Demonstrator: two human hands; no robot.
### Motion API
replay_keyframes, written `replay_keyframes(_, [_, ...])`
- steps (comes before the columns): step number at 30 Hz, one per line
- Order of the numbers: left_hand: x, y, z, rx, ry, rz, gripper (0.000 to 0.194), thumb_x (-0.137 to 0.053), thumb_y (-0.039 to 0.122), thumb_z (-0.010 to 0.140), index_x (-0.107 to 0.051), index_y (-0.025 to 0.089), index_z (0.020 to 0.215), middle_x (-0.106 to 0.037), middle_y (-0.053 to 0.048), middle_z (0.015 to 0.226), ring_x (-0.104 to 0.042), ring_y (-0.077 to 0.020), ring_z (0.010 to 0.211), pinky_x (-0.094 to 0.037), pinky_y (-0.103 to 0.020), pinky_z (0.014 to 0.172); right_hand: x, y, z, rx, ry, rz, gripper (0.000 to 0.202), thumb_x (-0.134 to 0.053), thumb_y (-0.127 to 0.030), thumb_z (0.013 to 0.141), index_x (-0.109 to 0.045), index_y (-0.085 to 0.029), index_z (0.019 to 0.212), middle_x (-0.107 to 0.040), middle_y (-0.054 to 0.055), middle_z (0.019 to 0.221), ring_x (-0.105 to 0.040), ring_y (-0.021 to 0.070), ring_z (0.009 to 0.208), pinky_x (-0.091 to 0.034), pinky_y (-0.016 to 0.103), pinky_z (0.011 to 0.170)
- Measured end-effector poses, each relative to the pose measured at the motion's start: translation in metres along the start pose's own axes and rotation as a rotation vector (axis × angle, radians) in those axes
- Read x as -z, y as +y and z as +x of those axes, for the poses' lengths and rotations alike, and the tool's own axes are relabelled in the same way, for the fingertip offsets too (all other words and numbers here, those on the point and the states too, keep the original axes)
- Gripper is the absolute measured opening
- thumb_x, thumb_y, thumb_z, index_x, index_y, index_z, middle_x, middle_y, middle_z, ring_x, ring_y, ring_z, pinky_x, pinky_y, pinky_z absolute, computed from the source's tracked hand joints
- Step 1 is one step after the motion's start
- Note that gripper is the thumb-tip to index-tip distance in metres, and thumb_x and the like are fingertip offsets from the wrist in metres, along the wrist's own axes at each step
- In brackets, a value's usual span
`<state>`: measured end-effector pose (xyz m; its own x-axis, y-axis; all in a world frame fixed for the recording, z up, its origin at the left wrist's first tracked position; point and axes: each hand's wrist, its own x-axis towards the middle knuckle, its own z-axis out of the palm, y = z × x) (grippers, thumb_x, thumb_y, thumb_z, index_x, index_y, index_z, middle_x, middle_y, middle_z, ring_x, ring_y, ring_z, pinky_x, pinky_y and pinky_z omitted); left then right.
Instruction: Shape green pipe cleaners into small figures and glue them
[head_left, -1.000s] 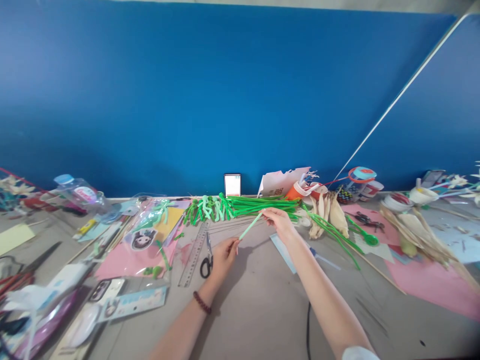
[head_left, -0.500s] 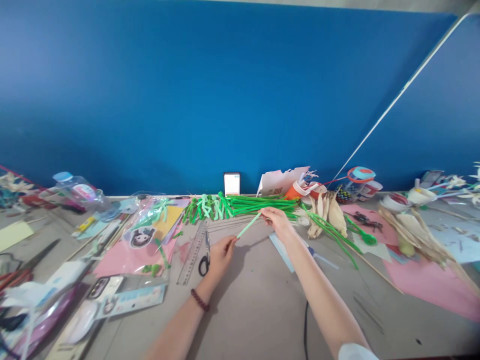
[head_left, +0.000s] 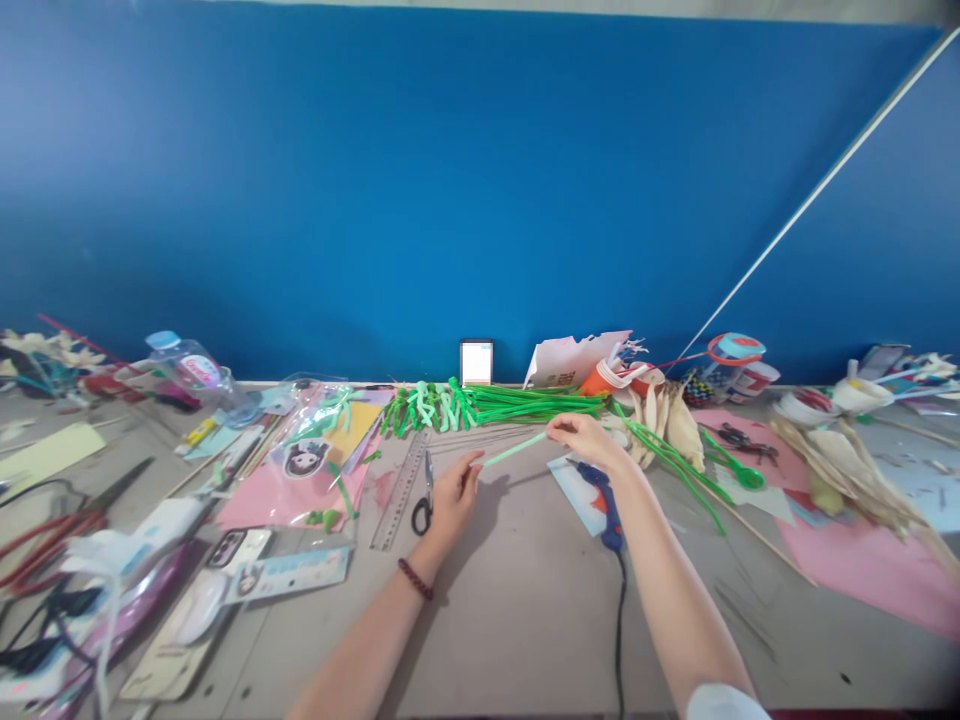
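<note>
We had our two hands raised over the desk point(head_left: 517, 610), with a slim pale green strip point(head_left: 517, 449) stretched aslant between them, its right end the farther from us. Our right hand point(head_left: 579, 438) pinched that far end between thumb and fingertips. Our left hand point(head_left: 455, 493), a dark beaded bracelet point(head_left: 415, 578) at its wrist, was half open, its fingertips at the strip's near end; we could not tell whether they gripped it.

Just left of that hand we had scissors point(head_left: 422, 514) with dark handles, blades pointing away from us, and beside them a clear ruler point(head_left: 400, 492). A blue-and-orange tool point(head_left: 611, 522) lay by our right forearm, partly hidden, its dark cord point(head_left: 620, 620) trailing towards us.

Beyond our hands, long green stems point(head_left: 536, 403) lay in a bundle, with bent green pieces point(head_left: 427, 406) at its left end. Behind these, a small lit screen point(head_left: 476, 362) stood against the blue panel point(head_left: 450, 190). Farther right we had an orange cup point(head_left: 598, 379) and pale dried husks point(head_left: 683, 432).
</note>
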<state>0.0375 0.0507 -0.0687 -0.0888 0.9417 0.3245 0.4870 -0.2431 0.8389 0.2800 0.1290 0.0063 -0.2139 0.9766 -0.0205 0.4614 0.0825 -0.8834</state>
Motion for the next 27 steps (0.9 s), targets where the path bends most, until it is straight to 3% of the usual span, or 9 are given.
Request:
replay_keyframes(3, [0.0,0.003,0.0,0.021,-0.009,-0.081,0.039,-0.043,0.04,0.088,-0.06,0.014,0.112,-0.053,0.003,0.054,-0.048,-0.0114,0.05,-0.04,-0.024,0.056,0.002,0.01,0.005,-0.013,0.035,0.135,0.018,-0.064,-0.035,0.065,-0.066,-0.017,0.069,-0.061,-0.001,0.062,-0.051,0.0113,0.056,-0.039,0.024,0.055])
replay_keyframes(7, [0.0,0.003,0.001,0.035,0.002,-0.095,0.039,-0.04,0.039,0.088,-0.059,0.014,0.112,-0.055,0.002,0.059,-0.051,-0.0118,0.054,-0.041,-0.024,0.058,0.003,0.018,0.017,-0.118,0.256,0.379,0.02,-0.071,-0.032,0.059,-0.065,-0.016,0.07,-0.064,0.001,0.064,-0.056,0.0125,0.058,-0.041,0.021,0.05])
replay_keyframes(13, [-0.001,0.004,0.002,0.054,-0.12,-0.026,0.039,-0.037,0.039,0.089,-0.061,0.014,0.108,-0.057,0.0,0.06,-0.051,-0.0124,0.052,-0.038,-0.024,0.053,-0.006,0.022,0.056,-0.269,0.453,0.55,0.018,-0.073,-0.028,0.061,-0.06,-0.017,0.068,-0.066,0.003,0.063,-0.057,0.0117,0.05,-0.04,0.02,0.042])
replay_keyframes(21, [-0.003,0.001,0.001,0.047,-0.146,0.022,0.034,-0.038,0.031,0.089,-0.063,0.015,0.104,-0.057,0.0,0.059,-0.048,-0.0114,0.05,-0.035,-0.023,0.052,-0.018,0.03,0.091,-0.33,0.567,0.488,0.012,-0.062,-0.023,0.07,-0.061,-0.015,0.079,-0.067,0.004,0.063,-0.056,0.0121,0.046,-0.034,0.018,0.032])
replay_keyframes(27, [-0.003,0.001,0.002,0.027,-0.163,0.048,0.031,-0.039,0.028,0.088,-0.063,0.015,0.102,-0.059,0.0,0.06,-0.05,-0.0118,0.052,-0.037,-0.023,0.053,-0.026,0.033,0.087,-0.231,0.595,0.279,0.037,-0.054,-0.025,0.074,-0.055,-0.016,0.11,-0.068,0.006,0.075,-0.06,0.0149,0.053,-0.043,0.022,0.038])
